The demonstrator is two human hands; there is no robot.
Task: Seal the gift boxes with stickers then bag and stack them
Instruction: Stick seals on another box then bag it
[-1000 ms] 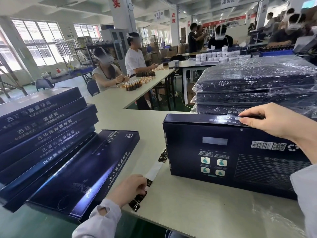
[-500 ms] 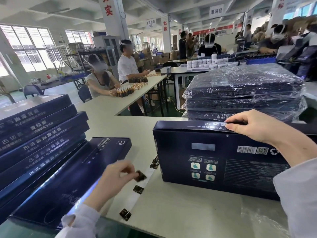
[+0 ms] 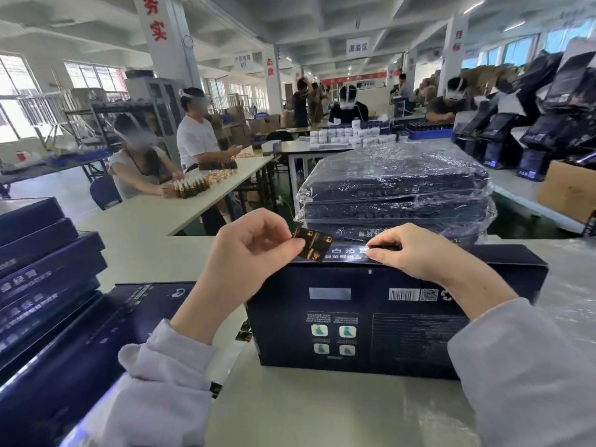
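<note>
A dark blue gift box (image 3: 380,321) stands on its long edge on the table in front of me, its printed back facing me. My left hand (image 3: 248,253) pinches a black and gold sticker (image 3: 312,245) just above the box's top edge. My right hand (image 3: 416,250) rests on that top edge with curled fingers gripping the flap. A strip of sticker backing (image 3: 244,333) lies on the table, partly hidden by my left arm. Behind the box sits a stack of bagged boxes (image 3: 393,191) in clear plastic.
Unbagged blue boxes (image 3: 45,272) are stacked at the left, with one lying flat (image 3: 96,359) by my left arm. Clear plastic (image 3: 574,285) lies at the right. People work at tables behind; a cardboard carton (image 3: 567,188) stands at far right.
My left hand has lifted a sticker off the backing strip and brought it up to the box's top edge. My right hand has stayed on the top edge.
</note>
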